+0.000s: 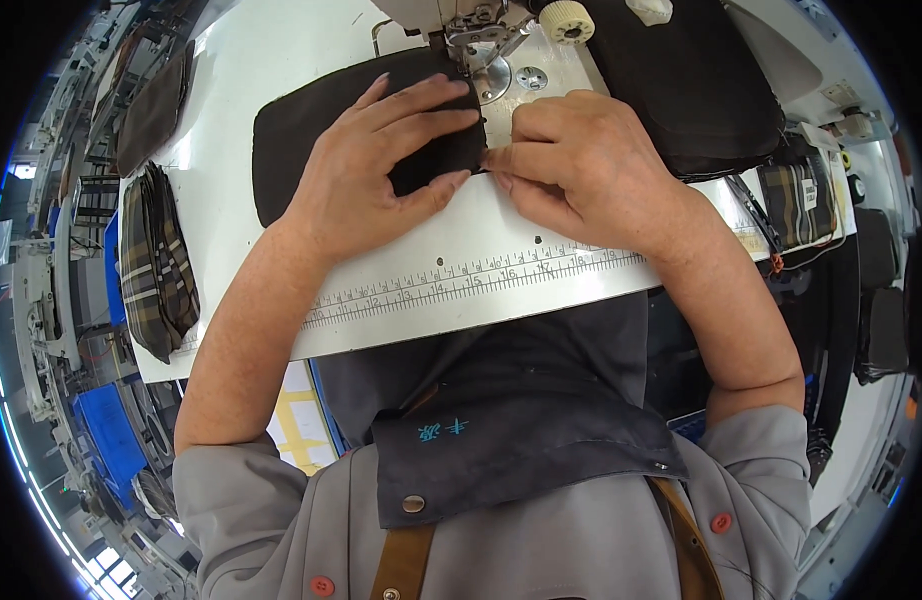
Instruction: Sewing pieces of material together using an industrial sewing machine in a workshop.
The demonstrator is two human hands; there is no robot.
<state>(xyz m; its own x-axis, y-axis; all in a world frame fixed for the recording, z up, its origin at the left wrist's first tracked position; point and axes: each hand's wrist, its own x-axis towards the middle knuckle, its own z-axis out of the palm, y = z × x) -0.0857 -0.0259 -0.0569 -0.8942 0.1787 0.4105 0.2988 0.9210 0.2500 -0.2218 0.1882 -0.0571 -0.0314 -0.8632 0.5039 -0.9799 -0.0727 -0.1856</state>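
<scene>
A black fabric panel [291,150] with rounded corners lies flat on the white sewing table, its right edge by the presser foot of a sewing machine [473,40]. My left hand [381,160] rests on the panel with its fingers spread, the fingertips near the right edge. Just right of that edge, my right hand [581,165] is closed, thumb and forefinger pinching the panel's near right corner. The needle area is partly hidden behind the machine head.
Stacked black panels [681,90] lie at the right of the machine. Plaid fabric pieces [159,260] hang over the table's left side, and a plaid bundle [796,205] sits at right beside dark scissors or snips [756,210]. A printed ruler [461,285] runs along the front edge.
</scene>
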